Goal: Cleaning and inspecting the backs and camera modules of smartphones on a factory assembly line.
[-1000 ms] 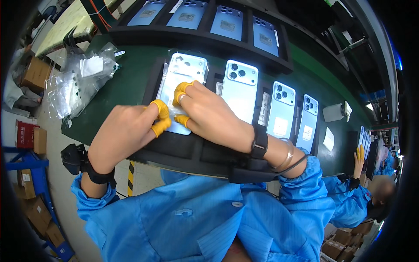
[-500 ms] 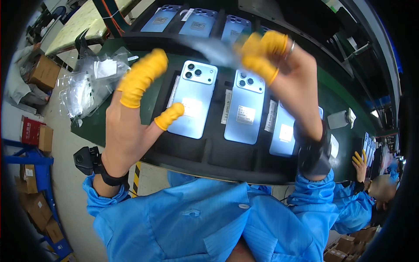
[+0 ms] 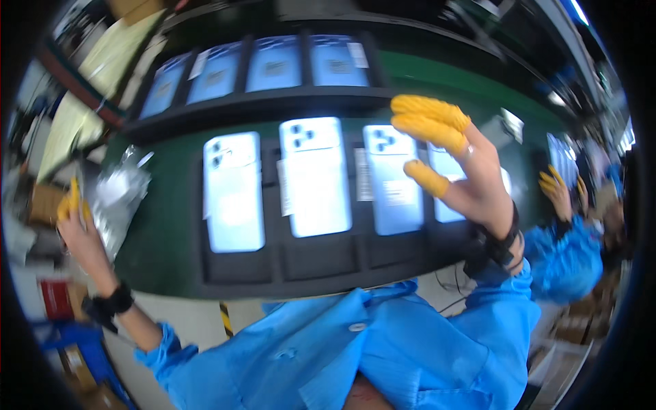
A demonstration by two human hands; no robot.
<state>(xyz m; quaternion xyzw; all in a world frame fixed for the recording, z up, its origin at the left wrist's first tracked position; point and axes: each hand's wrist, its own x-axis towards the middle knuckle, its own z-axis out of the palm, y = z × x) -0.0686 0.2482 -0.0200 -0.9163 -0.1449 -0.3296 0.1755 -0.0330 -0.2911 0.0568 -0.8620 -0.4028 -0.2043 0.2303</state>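
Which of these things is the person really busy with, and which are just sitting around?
Busy with:
- left hand by the clear plastic bags
- right hand raised over the light blue phones in the near black tray

Just sitting around:
- far tray of phones
- cardboard box
- a co-worker's hand

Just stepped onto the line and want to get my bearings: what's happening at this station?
A person in a blue smock works at a green belt where a black tray holds a row of light-blue phones, backs up. The left hand, with yellow finger covers, is out at the left by a pile of clear plastic bags. The right hand is raised, open and empty, over the phones on the right. Another tray of phones lies farther back.
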